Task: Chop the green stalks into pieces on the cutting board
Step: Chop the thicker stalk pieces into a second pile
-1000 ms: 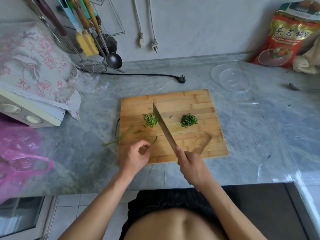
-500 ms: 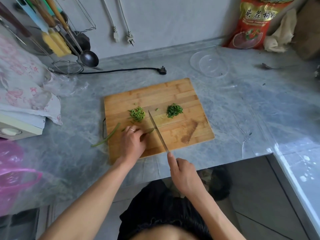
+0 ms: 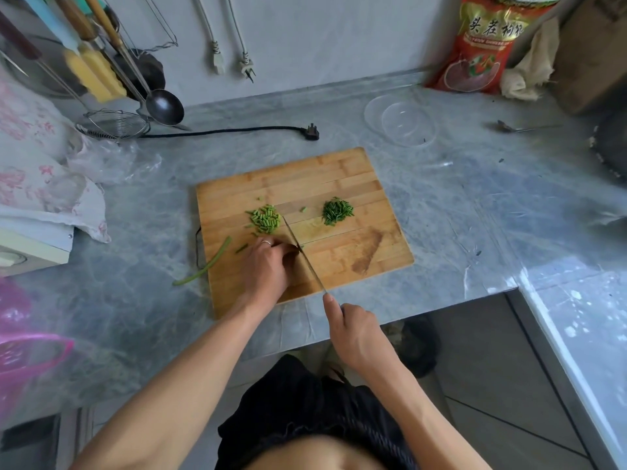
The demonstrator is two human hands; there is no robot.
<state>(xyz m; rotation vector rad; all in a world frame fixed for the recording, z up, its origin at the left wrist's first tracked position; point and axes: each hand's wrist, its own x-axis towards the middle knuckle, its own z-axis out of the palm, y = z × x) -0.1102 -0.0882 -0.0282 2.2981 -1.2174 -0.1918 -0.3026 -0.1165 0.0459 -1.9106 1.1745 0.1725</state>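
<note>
A wooden cutting board [image 3: 342,178] lies on the grey marble counter. On it sit a pile of light green stalk pieces [image 3: 266,218] and a darker green chopped pile [image 3: 337,211]. One whole green stalk [image 3: 207,264] lies across the board's left edge. My left hand [image 3: 268,266] is curled over a short stalk on the board, fingertips against the blade; the stalk is mostly hidden. My right hand [image 3: 356,334] grips the handle of a knife [image 3: 303,254], whose blade rests edge-down on the board beside my left fingers.
A clear bowl [image 3: 400,122] stands behind the board at the right, a black plug and cord [image 3: 310,132] behind it. Hanging utensils and a ladle [image 3: 164,106] are at back left, a red bag [image 3: 481,45] at back right, a spoon [image 3: 509,127] beyond.
My left hand moved from the board's front edge up onto the short stalk and closed against the blade. The knife came down from a raised slant and now stands on the board.
</note>
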